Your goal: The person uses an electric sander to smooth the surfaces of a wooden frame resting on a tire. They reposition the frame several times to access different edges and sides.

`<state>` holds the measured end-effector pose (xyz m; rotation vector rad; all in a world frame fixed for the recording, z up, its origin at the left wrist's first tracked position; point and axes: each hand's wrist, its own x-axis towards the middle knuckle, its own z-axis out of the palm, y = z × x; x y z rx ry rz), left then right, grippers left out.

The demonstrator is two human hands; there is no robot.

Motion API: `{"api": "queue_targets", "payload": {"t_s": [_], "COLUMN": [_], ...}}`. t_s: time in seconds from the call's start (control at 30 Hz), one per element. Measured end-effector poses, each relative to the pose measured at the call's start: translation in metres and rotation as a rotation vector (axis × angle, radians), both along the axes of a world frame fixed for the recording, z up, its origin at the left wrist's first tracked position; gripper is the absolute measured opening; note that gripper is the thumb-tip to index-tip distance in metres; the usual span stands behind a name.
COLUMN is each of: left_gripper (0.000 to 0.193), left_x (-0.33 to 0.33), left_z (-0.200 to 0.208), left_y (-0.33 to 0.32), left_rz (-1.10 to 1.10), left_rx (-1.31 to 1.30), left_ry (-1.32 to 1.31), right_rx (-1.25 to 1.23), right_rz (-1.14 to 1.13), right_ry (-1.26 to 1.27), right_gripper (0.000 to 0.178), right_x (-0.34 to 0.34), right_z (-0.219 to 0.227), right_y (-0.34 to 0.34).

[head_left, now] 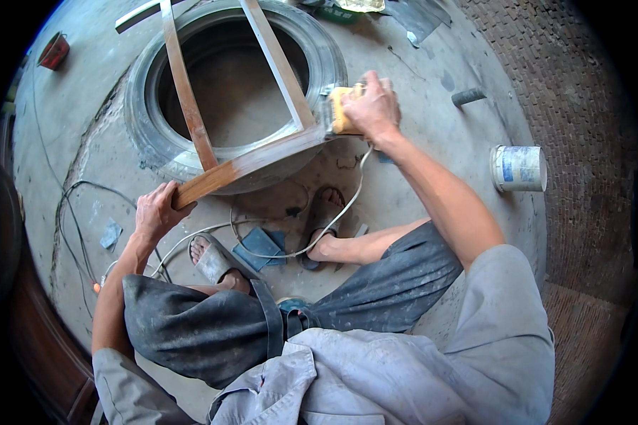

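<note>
A wooden frame [223, 177] of several slats lies across a large grey tyre [140, 106] in front of me. My left hand [159, 209] is closed around the near-left end of its front rail. At the rail's right end my right hand [373, 106] grips a yellow power sander [342, 111] from above. The sander sits against the rail there; its underside is hidden. The rail is brown at the left and pale and dusty towards the right. A white cord [358, 185] hangs from beside the sander and loops over the floor.
Blue sandpaper sheets [259, 248] lie between my sandalled feet. A white bucket [519, 168] rests on its side at right, near a short dark cylinder [468, 96]. A red bucket [53, 51] stands far left. Dark cables [67, 205] trail along the left floor.
</note>
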<state>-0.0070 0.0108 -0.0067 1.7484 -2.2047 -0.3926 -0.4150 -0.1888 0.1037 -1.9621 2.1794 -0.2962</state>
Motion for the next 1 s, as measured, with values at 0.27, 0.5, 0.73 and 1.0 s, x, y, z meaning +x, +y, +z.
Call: {"api": "queue_targets", "payload": {"t_s": [0.27, 0.5, 0.73, 1.0], "left_gripper": [0.041, 0.041, 0.041, 0.041], "left_x": [0.001, 0.0, -0.001, -0.001], "left_z": [-0.001, 0.0, 0.001, -0.002], "left_y": [-0.003, -0.001, -0.001, 0.001], "left_rz": [0.012, 0.011, 0.008, 0.014], "left_rx": [0.015, 0.023, 0.015, 0.017], "left_ry": [-0.003, -0.021, -0.018, -0.023], "right_rx": [-0.006, -0.034, -0.073, -0.015], "right_rz": [0.097, 0.117, 0.083, 0.141], "right_ry": [-0.018, 0.003, 0.039, -0.016], "right_gripper": [0.055, 0.056, 0.053, 0.054], "right_x": [0.013, 0.022, 0.012, 0.031], "right_z": [0.002, 0.002, 0.001, 0.005], "right_y": [0.003, 0.01, 0.004, 0.019]}}
